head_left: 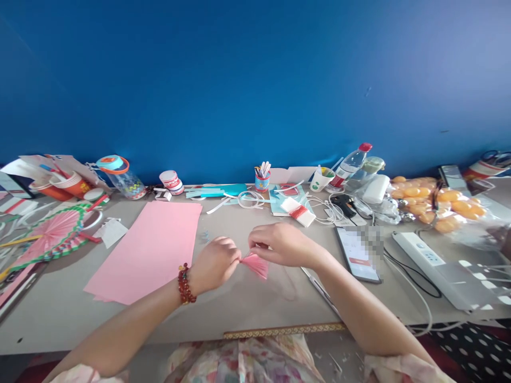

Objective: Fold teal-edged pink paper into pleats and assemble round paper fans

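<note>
In front of me a small piece of pleated pink paper (256, 266) fans out over the table, gathered to a narrow point on its left. My left hand (217, 263), with a beaded bracelet on the wrist, is closed on that gathered end. Close beside the upper edge of the pleats is my right hand (279, 243), its thumb and fingers pinched together. What those fingers hold is too small to make out. A faint reddish thread (293, 284) lies on the table below the right hand. Flat pink paper sheets (147, 250) lie to the left of my left hand.
A white card wound with red thread (298, 211) lies behind my hands. On the right are scissors (321, 290), a phone (359, 255), a power strip (431, 266) and bagged orange balls (439, 202). A pink fan (56, 234) is at left; a bottle (351, 165) stands at the back.
</note>
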`<state>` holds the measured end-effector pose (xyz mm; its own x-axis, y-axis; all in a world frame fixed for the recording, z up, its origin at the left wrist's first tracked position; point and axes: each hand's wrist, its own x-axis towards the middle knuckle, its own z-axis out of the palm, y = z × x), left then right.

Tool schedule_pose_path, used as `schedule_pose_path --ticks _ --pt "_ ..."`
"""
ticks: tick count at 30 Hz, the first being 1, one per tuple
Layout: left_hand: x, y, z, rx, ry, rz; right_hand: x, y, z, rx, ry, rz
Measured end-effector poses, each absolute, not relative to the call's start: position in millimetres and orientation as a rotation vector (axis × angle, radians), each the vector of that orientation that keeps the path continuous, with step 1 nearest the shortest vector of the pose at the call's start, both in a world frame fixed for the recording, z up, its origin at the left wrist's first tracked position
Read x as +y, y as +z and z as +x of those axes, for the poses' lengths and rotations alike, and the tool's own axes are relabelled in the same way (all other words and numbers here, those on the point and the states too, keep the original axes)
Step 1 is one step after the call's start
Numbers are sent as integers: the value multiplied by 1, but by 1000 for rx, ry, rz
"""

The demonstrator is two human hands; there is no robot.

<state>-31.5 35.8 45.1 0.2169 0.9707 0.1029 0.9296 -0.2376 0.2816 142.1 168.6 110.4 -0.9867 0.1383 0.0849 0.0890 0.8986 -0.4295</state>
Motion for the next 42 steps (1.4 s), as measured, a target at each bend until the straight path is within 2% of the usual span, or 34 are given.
schedule_pose_path --ticks 3,7,14,18,24,27,30,32,35,37,39,42 --pt "30 51 -30 1716 413 2407 184 100 135 -2874 803 -157" --pt "25 54 -30 1558 654 2338 199 72 130 -2732 1011 -232" --pt "27 62 -41 1361 985 2113 204 24 137 -2477 1634 -359" --pt "29 62 -57 1418 1018 2036 204 10 151 -2367 1761 -399" --pt "31 56 -88 1577 1044 1607 210 -3 174 -2495 1668 -498" --pt "34 52 -94 1524 1013 1370 207 -1 176 -2671 1371 -505" --pt "38 48 -89 1445 961 1244 196 6 165 -2559 1150 -491" --pt "42 48 -83 1437 933 1218 185 7 151 -2356 1327 -480" --pt "45 51 -71 1449 920 1202 165 1 126 -1920 1950 -330" --pt "46 54 -65 1436 931 1200 154 -5 113 -1579 2240 -287" --pt "46 56 -62 1435 939 1199 146 -10 106 -1389 2327 -288" --pt "45 56 -60 1439 956 1181 140 -11 106 -1455 2240 -373"
